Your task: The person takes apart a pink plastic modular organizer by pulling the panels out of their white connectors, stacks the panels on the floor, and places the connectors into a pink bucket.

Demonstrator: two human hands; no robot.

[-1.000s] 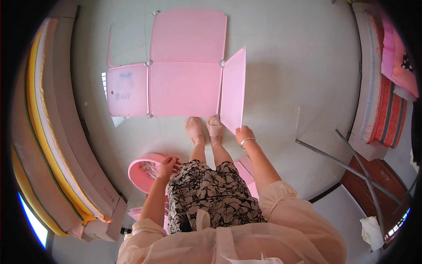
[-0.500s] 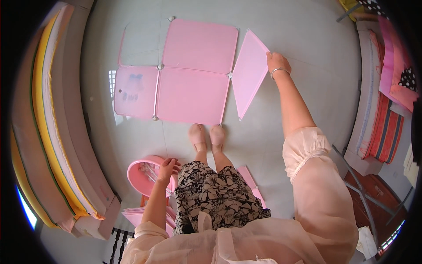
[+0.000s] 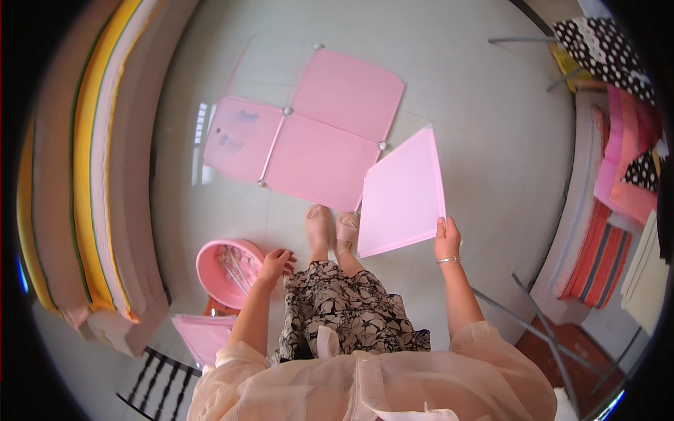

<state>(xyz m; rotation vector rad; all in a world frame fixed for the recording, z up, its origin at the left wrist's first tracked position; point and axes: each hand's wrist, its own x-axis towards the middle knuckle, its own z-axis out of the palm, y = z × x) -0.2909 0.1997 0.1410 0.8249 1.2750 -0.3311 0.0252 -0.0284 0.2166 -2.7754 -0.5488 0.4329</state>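
Note:
My right hand [image 3: 448, 240] grips a square pink plastic panel [image 3: 401, 193] by its near right corner. The panel is raised and tilted, and its left edge overlaps the panels on the floor in my view. Flat on the floor ahead lie a far pink panel [image 3: 349, 95], a near pink panel [image 3: 321, 156] and a paler panel with a blue-grey print [image 3: 242, 137]. White connectors [image 3: 286, 111] join them at the corners. My left hand [image 3: 279, 265] hangs empty beside my skirt, its fingers loosely apart, near a pink bucket [image 3: 208, 278].
Several white connectors and thin rods lie in the bucket. A stack of pink panels [image 3: 203, 330] stands behind it. A long padded bench edge [image 3: 98, 168] runs along the left; folded fabrics [image 3: 597, 259] and metal legs [image 3: 554, 337] are at right.
My right hand has drawn the held panel nearer and turned it, so more of its face shows. My view has rotated, and the left hand stays by the bucket.

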